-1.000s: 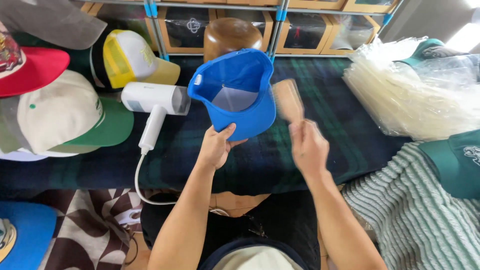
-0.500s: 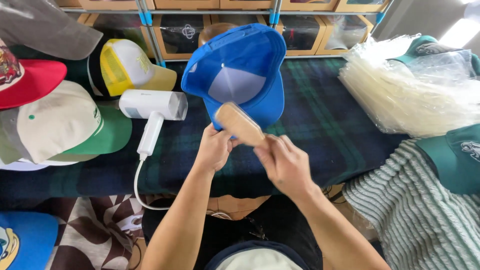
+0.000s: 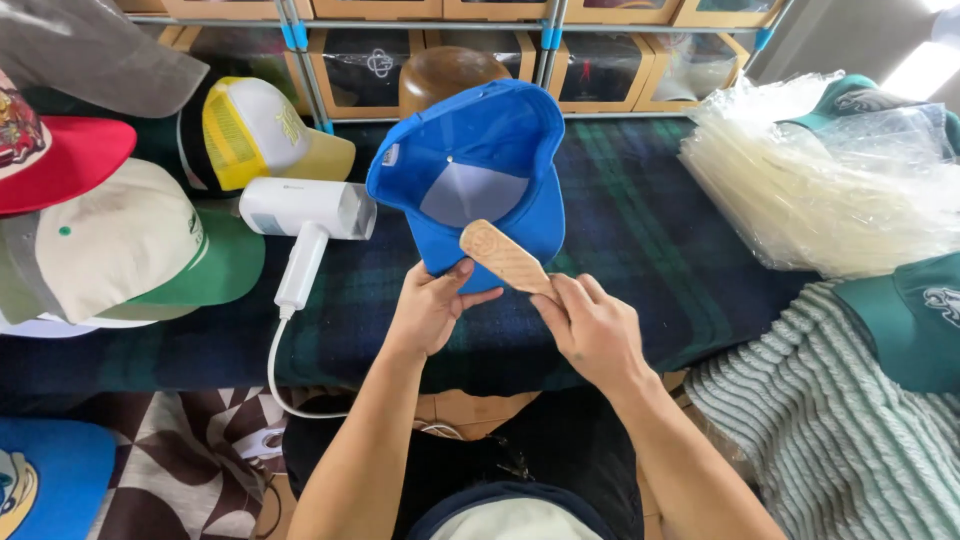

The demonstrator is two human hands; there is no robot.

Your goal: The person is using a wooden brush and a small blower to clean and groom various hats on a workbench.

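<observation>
My left hand grips the brim of a blue cap, holding it up with its inside facing me over the dark plaid table. My right hand holds a small wooden brush by its handle. The brush head lies against the cap's brim, just right of my left thumb.
A white handheld steamer with its cord lies left of the cap. Several caps sit at the left: yellow and white, cream and green, red. A stack of clear plastic bags lies right, near a green cap. Shelved boxes stand behind.
The brush swung from right of the cap over to its brim. The cap was lifted higher and tilted back toward the shelves.
</observation>
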